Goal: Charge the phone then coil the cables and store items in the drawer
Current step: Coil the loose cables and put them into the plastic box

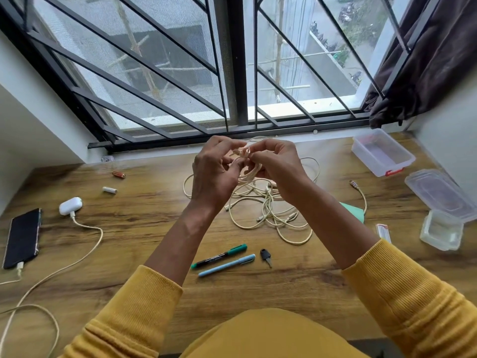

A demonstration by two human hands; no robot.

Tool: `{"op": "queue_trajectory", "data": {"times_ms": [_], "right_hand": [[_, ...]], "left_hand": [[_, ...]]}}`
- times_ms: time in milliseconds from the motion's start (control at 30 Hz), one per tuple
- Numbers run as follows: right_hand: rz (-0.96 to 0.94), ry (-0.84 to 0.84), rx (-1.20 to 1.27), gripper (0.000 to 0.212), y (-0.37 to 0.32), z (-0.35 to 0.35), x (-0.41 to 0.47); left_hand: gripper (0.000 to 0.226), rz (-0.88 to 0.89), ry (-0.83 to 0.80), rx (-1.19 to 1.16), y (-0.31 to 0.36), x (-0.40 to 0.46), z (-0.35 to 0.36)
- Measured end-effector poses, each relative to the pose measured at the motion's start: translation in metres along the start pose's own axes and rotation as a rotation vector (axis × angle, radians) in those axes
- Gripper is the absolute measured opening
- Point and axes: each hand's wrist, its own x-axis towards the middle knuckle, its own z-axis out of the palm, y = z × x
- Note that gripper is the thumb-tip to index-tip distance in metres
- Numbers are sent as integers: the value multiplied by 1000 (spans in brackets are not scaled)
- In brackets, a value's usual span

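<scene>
Both grips, left hand (214, 169) and right hand (276, 164), pinch a coiled cable (249, 174) above the bench (144, 202), apparently for securing the loops.

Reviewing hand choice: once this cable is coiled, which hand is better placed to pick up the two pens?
Probably the left hand. The green marker and blue pen lie nearer its forearm; the right hand grips the coiled cable.

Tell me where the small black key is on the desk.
The key lies near the desk's front centre, just right of the blue pen and green marker, below the cable pile.
</scene>
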Motion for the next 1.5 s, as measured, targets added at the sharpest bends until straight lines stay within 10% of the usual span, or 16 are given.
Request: {"op": "queue_trajectory", "data": {"times_ms": [267, 600, 1033, 1500], "right_hand": [[-122, 3, -96, 13, 10, -1, 1], [-124, 112, -82, 13, 15, -10, -2], [-4, 92, -139, 28, 3, -42, -6], [223, 206, 58, 10, 23, -119, -27]], "left_hand": [[18, -15, 43, 122, 3, 2, -2], [19, -291, -25, -298, 6, -10, 1], [17, -412, 42, -259, 13, -9, 22], [20, -776, -154, -714, 44, -13, 92]]}}
